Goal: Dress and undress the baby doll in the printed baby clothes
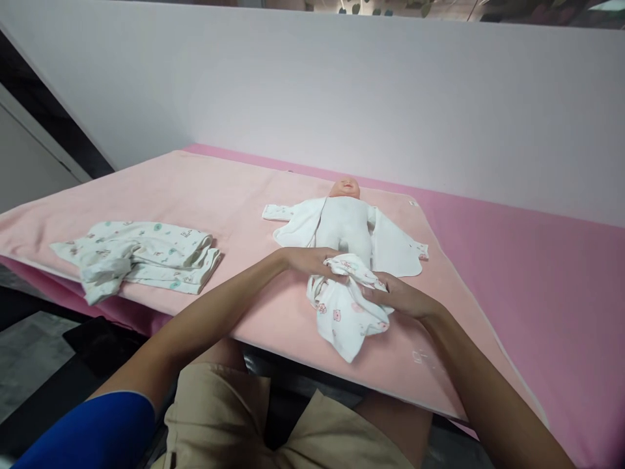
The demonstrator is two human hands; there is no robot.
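Observation:
A doll (347, 218) with a white cloth body lies face up, its head toward the wall. Spread open beneath and beside it is a white baby jacket (394, 244), with patterned cuffs at both sleeve ends. At the doll's lower end, both hands grip a bunched white baby garment (344, 319) with pink bear prints; its folds hide whether it is pants. My left hand (312, 262) is closed on its upper left part, fingers partly covered by cloth. My right hand (398, 294) pinches its right side. The garment's loose end hangs toward the table's front edge.
A folded white baby garment (161, 257) with green and brown prints lies on the left, overhanging the front edge. A pale pink blanket (234, 189) covers much of the bright pink tabletop (512, 260). Behind the table stands a white partition (342, 98). My knees are beneath the front edge.

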